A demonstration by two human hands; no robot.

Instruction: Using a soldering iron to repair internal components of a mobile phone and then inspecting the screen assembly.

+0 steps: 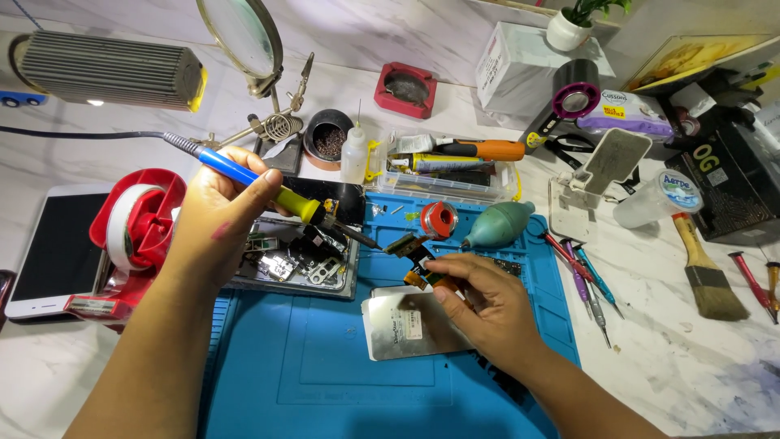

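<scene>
Head view: my left hand fingers wrapped tight round soldering iron, long axis running upper left to lower right, tip aimed at flex part. My right hand pinches flex part between thumb and fingers, just above blue mat. I judge part light, thin, fragile; hold by edges. Iron stiff; grip insulated handle only.

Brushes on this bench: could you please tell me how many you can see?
1. A wooden-handled brush lies on the marble right of the blue mat, beyond the right hand. Others may be hidden in the clutter behind.
</scene>
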